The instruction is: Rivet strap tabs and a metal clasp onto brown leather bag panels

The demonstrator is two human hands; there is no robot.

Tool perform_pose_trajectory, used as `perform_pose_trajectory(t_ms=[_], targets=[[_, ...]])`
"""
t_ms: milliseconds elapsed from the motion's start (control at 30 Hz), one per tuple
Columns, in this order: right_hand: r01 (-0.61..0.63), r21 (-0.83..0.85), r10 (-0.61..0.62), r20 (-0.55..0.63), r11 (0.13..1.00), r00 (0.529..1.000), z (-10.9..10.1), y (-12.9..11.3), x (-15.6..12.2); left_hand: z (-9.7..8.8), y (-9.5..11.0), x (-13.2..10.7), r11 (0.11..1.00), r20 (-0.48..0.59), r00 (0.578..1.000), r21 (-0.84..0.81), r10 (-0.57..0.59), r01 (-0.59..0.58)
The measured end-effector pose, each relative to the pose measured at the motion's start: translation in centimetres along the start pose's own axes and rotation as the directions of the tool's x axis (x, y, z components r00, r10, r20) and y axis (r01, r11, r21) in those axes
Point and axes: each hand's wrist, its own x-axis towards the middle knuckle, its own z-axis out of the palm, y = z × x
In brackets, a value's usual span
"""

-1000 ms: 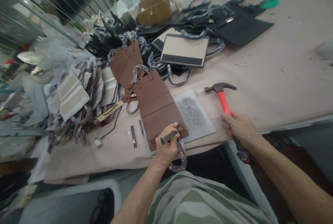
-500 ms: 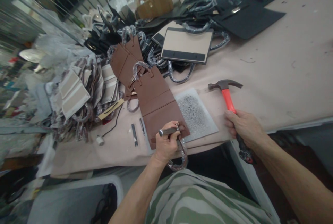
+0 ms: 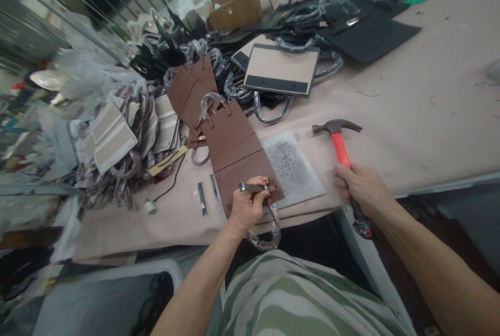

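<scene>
My left hand is closed around a short metal punch, held at a slant over the near end of a brown leather bag piece. Whether the punch tip touches the leather is hidden by my fingers. A plastic-wrapped handle on this piece hangs over the table's near edge. Under the leather lies a grey board with a dark pitted patch. To the right, my right hand grips the red handle of a claw hammer, its head pointing away from me, apart from the punch.
A knife-like strip and a slim pen-like tool lie left of the leather. Beyond are more brown pieces, stacked beige pieces, black bag pieces and a cardboard box. A gold-coloured strip rests on the left pile.
The whole view has shifted slightly. My left hand keeps the punch at nearly the same spot on the leather, and the hammer stays almost still in my right hand.
</scene>
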Motion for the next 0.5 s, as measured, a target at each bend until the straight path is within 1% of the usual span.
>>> perform_pose_trajectory(t_ms=[133,300,400,500], targets=[[-0.002,0.014,0.002,0.001,1.000,1.000,0.13,0.02,-0.03,-0.19,-0.15,0.01,0.999,0.000,1.000,-0.013,0.031,-0.031],[0.008,0.009,-0.008,-0.007,1.000,1.000,0.20,-0.09,-0.27,-0.13,0.12,0.24,0.998,0.020,0.999,0.035,0.046,-0.046],[0.027,0.002,-0.027,0.002,1.000,1.000,0.11,0.05,-0.27,0.29,0.40,0.29,0.996,-0.016,0.999,0.081,0.036,-0.035],[0.066,-0.015,-0.065,0.028,0.998,0.997,0.05,0.34,-0.22,0.69,0.66,0.24,0.997,-0.053,0.999,0.082,0.007,-0.003]])
